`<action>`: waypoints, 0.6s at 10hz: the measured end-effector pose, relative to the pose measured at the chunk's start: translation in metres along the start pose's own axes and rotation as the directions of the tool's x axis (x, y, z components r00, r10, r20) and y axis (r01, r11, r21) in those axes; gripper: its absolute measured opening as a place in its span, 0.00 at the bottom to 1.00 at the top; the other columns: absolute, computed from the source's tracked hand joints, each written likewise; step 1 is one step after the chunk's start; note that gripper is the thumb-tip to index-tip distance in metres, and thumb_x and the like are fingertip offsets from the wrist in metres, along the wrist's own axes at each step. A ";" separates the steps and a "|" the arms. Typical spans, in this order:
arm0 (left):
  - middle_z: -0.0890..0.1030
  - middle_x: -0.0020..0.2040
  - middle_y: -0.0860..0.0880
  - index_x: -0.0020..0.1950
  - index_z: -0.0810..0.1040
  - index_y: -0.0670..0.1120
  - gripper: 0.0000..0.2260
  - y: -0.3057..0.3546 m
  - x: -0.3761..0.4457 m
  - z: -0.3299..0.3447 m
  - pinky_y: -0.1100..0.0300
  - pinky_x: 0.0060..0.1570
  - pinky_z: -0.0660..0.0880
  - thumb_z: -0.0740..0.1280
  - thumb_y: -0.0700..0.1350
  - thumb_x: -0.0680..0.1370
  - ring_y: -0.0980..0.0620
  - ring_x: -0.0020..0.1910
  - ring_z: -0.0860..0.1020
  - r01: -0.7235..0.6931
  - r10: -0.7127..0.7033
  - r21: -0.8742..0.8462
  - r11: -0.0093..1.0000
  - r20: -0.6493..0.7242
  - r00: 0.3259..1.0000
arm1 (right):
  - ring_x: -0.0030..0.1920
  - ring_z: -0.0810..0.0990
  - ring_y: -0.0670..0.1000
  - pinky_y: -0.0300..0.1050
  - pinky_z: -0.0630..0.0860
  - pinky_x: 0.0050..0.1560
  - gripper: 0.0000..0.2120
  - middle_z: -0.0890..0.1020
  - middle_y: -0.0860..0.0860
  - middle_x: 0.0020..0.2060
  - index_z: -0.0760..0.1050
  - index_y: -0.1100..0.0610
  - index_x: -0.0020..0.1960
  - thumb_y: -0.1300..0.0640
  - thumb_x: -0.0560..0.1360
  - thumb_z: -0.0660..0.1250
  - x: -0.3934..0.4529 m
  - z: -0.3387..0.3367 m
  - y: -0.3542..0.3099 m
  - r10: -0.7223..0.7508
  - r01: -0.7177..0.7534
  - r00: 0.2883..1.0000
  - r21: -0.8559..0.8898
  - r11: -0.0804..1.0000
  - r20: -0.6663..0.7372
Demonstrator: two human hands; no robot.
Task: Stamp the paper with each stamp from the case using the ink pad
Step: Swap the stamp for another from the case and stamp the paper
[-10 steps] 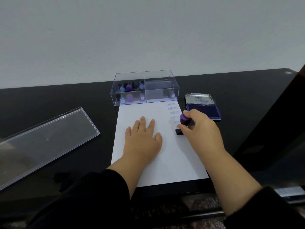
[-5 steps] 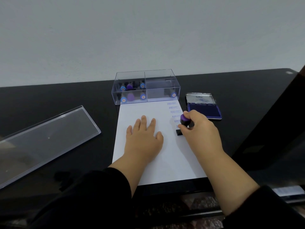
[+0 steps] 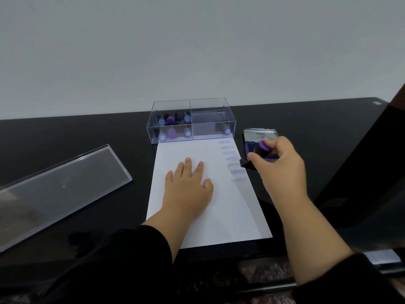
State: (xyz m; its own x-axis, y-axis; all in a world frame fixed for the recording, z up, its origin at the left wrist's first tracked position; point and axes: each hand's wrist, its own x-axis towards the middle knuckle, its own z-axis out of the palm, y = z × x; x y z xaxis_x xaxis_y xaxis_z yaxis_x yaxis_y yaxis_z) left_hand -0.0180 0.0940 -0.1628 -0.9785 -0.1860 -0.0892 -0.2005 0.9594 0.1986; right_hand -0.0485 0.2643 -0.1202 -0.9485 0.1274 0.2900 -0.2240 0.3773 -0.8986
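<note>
My left hand (image 3: pixel 188 189) lies flat, fingers straight, on the paper (image 3: pixel 219 216), which sits on the black bench (image 3: pixel 306 132) just before the clear case (image 3: pixel 190 121) of stamps; my right hand (image 3: pixel 282 163) pinches the purple-knobbed stamp (image 3: pixel 260 150), tilted and blurred, over the paper's right edge and the open ink pad (image 3: pixel 260 139). A column of AMENDED prints (image 3: pixel 230 156) runs down the right margin; the case lid (image 3: pixel 59 187) lies well off to the left.

left hand (image 3: pixel 188 189) flat, fingers spread; right hand (image 3: pixel 278 163) curled, seemingly gripping
</note>
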 end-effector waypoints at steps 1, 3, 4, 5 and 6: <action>0.41 0.78 0.48 0.78 0.43 0.53 0.25 0.000 0.000 0.000 0.49 0.74 0.41 0.45 0.54 0.82 0.49 0.77 0.41 0.002 -0.002 0.004 1.000 -0.002 1.000 | 0.42 0.81 0.50 0.46 0.79 0.45 0.11 0.79 0.46 0.42 0.73 0.48 0.46 0.58 0.70 0.73 0.005 -0.008 -0.001 0.034 -0.032 0.999 0.070 0.997 -0.029; 0.41 0.78 0.49 0.78 0.43 0.54 0.25 0.000 0.001 -0.001 0.49 0.74 0.40 0.44 0.54 0.82 0.50 0.77 0.41 0.008 -0.009 0.018 1.000 0.015 1.000 | 0.44 0.82 0.54 0.53 0.81 0.45 0.14 0.80 0.49 0.42 0.70 0.43 0.42 0.58 0.70 0.73 0.010 -0.015 0.001 0.051 -0.042 0.997 0.142 0.989 -0.061; 0.41 0.78 0.49 0.78 0.43 0.54 0.25 0.001 0.001 -0.002 0.49 0.74 0.40 0.44 0.54 0.82 0.50 0.77 0.41 0.013 -0.014 0.017 1.000 0.015 1.000 | 0.44 0.83 0.54 0.50 0.81 0.42 0.15 0.80 0.49 0.42 0.70 0.43 0.42 0.59 0.70 0.73 0.013 -0.016 0.001 0.063 -0.051 0.996 0.171 0.984 -0.064; 0.41 0.78 0.49 0.78 0.43 0.54 0.25 0.001 0.001 -0.002 0.49 0.74 0.40 0.45 0.54 0.82 0.50 0.77 0.41 0.016 -0.016 0.015 1.000 0.014 1.000 | 0.44 0.83 0.53 0.48 0.81 0.41 0.15 0.80 0.48 0.41 0.69 0.43 0.42 0.59 0.71 0.73 0.014 -0.015 0.000 0.073 -0.061 0.996 0.185 0.981 -0.059; 0.41 0.78 0.49 0.78 0.43 0.54 0.25 0.001 0.001 -0.002 0.50 0.74 0.40 0.45 0.54 0.82 0.50 0.77 0.41 0.016 -0.016 0.010 1.000 0.013 1.000 | 0.45 0.82 0.52 0.47 0.81 0.44 0.15 0.79 0.47 0.42 0.68 0.43 0.42 0.59 0.71 0.72 0.015 -0.014 0.000 0.076 -0.065 0.996 0.187 0.980 -0.048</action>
State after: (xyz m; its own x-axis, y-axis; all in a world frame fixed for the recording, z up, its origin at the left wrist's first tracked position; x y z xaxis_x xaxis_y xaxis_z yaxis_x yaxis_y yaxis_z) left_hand -0.0193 0.0948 -0.1608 -0.9745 -0.1984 -0.1049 -0.2152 0.9584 0.1873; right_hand -0.0596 0.2787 -0.1111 -0.9508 0.1997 0.2369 -0.1995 0.1902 -0.9612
